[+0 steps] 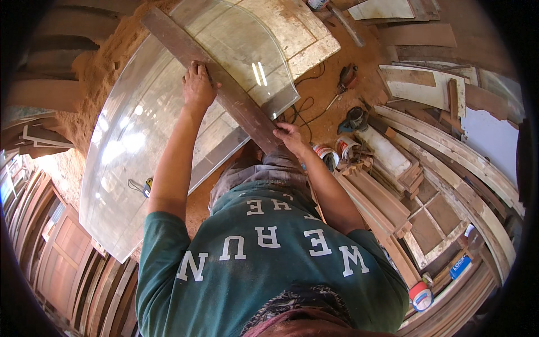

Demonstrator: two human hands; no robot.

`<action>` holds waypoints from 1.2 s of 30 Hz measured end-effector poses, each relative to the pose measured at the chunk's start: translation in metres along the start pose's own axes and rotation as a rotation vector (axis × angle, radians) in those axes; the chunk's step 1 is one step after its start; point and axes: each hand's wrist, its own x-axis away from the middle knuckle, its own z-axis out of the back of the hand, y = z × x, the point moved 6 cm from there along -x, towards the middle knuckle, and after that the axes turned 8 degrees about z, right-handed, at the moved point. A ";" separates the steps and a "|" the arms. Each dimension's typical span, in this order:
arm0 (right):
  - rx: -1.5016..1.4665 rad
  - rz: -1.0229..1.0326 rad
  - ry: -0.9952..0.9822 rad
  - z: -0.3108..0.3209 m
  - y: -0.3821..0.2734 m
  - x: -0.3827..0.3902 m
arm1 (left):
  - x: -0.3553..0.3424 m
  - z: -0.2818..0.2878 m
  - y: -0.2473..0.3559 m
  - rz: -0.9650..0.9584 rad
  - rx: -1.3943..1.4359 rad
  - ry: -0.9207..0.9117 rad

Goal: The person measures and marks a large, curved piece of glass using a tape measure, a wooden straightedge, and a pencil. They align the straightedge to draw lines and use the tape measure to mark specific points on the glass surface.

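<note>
A large clear glass sheet (140, 129) lies flat over a pale board (303, 39), above a sawdust-covered floor. A long dark wooden plank (236, 98) lies diagonally across the glass. My left hand (197, 84) presses down on the middle of the plank, fingers curled over its far edge. My right hand (289, 137) grips the plank's near end at the edge of the glass. My green shirt fills the lower middle of the view.
Two power tools (348, 76) (355, 118) with cords lie on the sawdust to the right. Small tins (324, 153) stand near my right hand. Stacked wooden frames and mouldings (449, 151) fill the right side, wooden door panels (62, 253) the lower left. A yellow tape measure (147, 187) shows at the glass.
</note>
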 end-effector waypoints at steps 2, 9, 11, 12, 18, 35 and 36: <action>-0.035 -0.008 -0.008 0.001 0.008 -0.001 | 0.006 0.004 0.004 0.016 -0.017 -0.070; -0.117 -0.051 -0.017 0.001 -0.002 0.000 | 0.018 0.010 0.017 0.098 -0.082 -0.187; -0.093 -0.056 -0.018 0.002 -0.008 0.002 | 0.018 0.006 0.019 0.107 -0.116 -0.209; -0.036 -0.050 -0.011 0.002 -0.011 0.004 | 0.018 0.007 0.018 0.122 -0.135 -0.215; -0.131 -0.047 -0.015 -0.004 0.004 -0.013 | 0.016 0.005 0.019 0.121 -0.136 -0.232; -0.170 -0.128 -0.073 0.003 0.003 -0.010 | 0.011 -0.006 0.016 0.035 0.001 -0.091; -0.174 -0.102 -0.079 0.000 0.002 -0.011 | 0.011 -0.005 0.016 0.037 0.003 -0.098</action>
